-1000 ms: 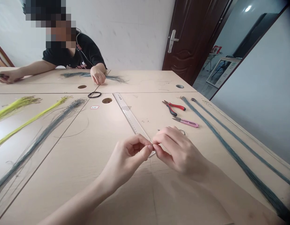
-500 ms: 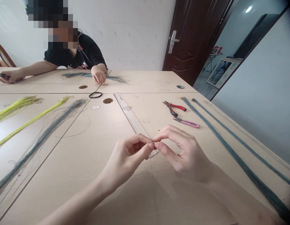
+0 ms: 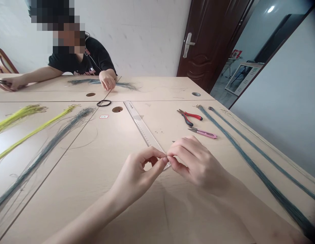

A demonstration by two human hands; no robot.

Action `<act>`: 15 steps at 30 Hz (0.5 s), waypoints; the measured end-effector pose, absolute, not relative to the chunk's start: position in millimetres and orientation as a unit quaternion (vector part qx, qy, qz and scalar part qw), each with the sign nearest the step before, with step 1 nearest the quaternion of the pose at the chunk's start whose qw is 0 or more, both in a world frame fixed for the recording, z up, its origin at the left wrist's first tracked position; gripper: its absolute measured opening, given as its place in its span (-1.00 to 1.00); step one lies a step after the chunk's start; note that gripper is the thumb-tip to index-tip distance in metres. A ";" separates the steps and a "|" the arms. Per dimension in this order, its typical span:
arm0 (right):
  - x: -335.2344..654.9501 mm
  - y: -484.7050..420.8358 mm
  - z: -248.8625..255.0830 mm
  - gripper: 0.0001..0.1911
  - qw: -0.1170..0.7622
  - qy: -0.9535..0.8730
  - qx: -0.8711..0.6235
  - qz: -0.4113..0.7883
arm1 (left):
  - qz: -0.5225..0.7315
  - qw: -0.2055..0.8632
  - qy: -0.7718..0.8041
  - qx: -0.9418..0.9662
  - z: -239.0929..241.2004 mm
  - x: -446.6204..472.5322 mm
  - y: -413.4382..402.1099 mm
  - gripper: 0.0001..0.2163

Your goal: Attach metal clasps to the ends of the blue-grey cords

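Note:
My left hand [image 3: 140,173] and my right hand [image 3: 195,161] meet over the near end of a clear ruler [image 3: 140,125]. Thumb and forefinger of each are pinched, tips touching or almost so. Between them is a fine thread [image 3: 165,203], which trails down toward the table's near side; what sits right at the fingertips is too small to make out. Beyond my right hand lie pliers [image 3: 189,117] with red and black handles and pink-handled thread snips [image 3: 203,132].
Yellow thread bundles [image 3: 37,127] and a grey-blue bundle [image 3: 45,156] lie left; teal bundles [image 3: 238,149] run along the right. A black loop [image 3: 103,103], small label [image 3: 103,116] and table hole [image 3: 117,109] are farther off. Across the table sits a person [image 3: 83,61] holding a dark tool.
My right hand has rolled inward, its fingers curling closer together, and its pinch has tightened at the left fingertips. My left hand has barely shifted. The person opposite stays still.

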State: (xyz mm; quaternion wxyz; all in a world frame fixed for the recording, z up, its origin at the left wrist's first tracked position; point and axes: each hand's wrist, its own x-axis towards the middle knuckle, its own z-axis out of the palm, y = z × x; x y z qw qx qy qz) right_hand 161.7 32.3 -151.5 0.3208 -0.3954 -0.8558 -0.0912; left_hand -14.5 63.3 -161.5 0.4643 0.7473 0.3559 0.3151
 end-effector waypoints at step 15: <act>159.5 27.5 -146.2 -0.90 0.344 -0.840 -0.404 -0.114 | 0.376 0.479 0.352 0.710 -157.6 -15.0 61.3 -0.84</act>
